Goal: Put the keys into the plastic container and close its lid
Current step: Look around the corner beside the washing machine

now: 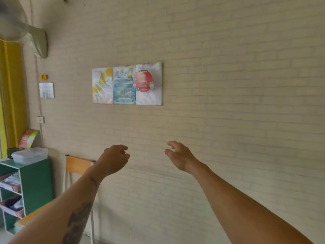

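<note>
Both my arms reach forward in front of a pale brick wall. My left hand (pixel 115 158) hangs with loosely curled fingers and holds nothing. My right hand (pixel 179 154) has its fingers apart and is empty too. A clear plastic container (pixel 29 155) with its lid on sits on top of a green shelf unit (pixel 36 180) at the far left, well away from both hands. No keys are visible.
A wooden chair (pixel 78 165) with a metal frame stands against the wall beside the shelf unit. Posters (pixel 126 85) hang on the wall. A wall fan (pixel 26 37) and a yellow curtain (pixel 10 95) are at the upper left.
</note>
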`<state>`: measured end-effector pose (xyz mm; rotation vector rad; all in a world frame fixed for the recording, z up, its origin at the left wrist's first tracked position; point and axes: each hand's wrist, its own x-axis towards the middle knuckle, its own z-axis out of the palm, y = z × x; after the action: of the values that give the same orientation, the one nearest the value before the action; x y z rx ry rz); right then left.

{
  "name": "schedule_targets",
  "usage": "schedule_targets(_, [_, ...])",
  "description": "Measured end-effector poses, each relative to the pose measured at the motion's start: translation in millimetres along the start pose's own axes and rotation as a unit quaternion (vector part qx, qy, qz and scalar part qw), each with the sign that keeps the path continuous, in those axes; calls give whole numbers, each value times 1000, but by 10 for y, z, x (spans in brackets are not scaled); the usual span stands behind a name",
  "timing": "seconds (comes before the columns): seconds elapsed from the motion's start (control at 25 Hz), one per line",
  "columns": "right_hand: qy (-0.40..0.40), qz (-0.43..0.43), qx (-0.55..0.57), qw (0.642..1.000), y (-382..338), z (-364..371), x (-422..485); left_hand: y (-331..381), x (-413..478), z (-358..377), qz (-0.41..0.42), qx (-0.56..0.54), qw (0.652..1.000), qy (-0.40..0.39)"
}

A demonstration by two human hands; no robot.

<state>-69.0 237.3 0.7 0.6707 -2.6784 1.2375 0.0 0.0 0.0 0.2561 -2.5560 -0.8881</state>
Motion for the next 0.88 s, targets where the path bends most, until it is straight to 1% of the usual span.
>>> schedule_targets(0.08, [29,7,12,999,252,-142,-91,94,6,276,0,-59,998,15])
schedule_targets(0.2, [45,38,11,998,819,-374,-302,269,-82,836,-1,-104,994,-14])
schedule_targets(0.32, [45,82,12,996,1431,-598,-547,501,-142,1428,-18,-148,987,-63])
schedule_targets(0.44, [41,127,16,991,2100,-884,-762,826,-211,2129,-31,-169,977,-123])
schedule_targets(0.72, [51,250,5,967,3454,-1645,-1568,1872,-586,3740,-33,-182,950,-250])
schedule_targets(0.88, [52,325,-14,944,4168,-2042,-2181,2508,-904,4695,-12,-171,922,-347])
